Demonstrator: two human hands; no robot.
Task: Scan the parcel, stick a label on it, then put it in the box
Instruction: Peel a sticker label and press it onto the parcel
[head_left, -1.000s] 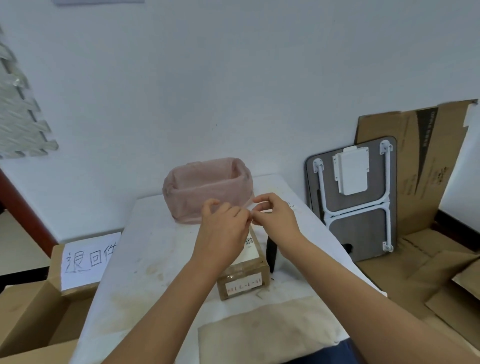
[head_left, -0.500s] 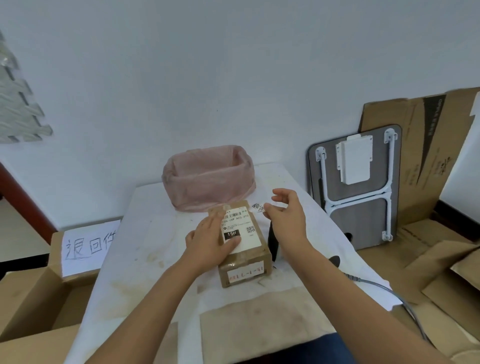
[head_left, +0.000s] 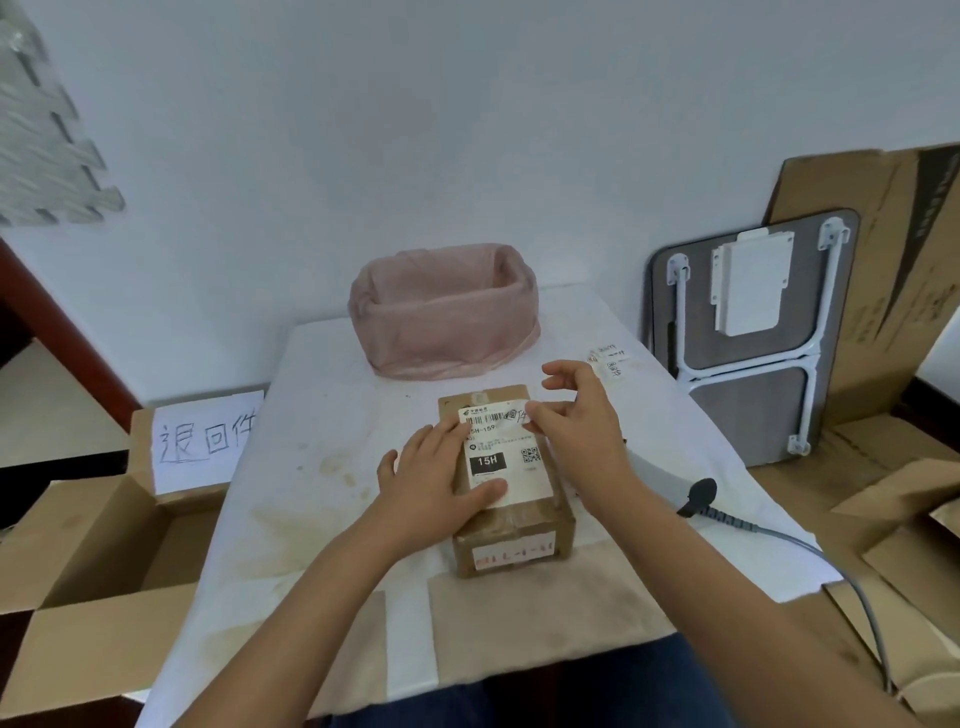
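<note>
Parcel sits flat in the middle of the counter, a brown cardboard carton with a white shipping sheet on top, just in front of the pink-lined basket. The left hand lies spread and flat on the carton's near left side, pinning it down. The right hand has its thumb and forefinger closed narrowly on a small handwritten label, pressing it onto the far edge of the shipping sheet, right over the end of the barcode; the other fingers are lifted and loose.

Judging from this, sticking is the step in hand, and the drop into the open box on the floor to the left is yet to come. The risks: the sticker could go down creased or crooked if the thumb slides, and it looks to cover part of the barcode, which could spoil a later scan. A corner left unpressed may peel. More spare stickers lie by the right wrist and could be swept off, and the scanner cable trails near the right forearm, easy to snag when the carton is lifted.
</note>
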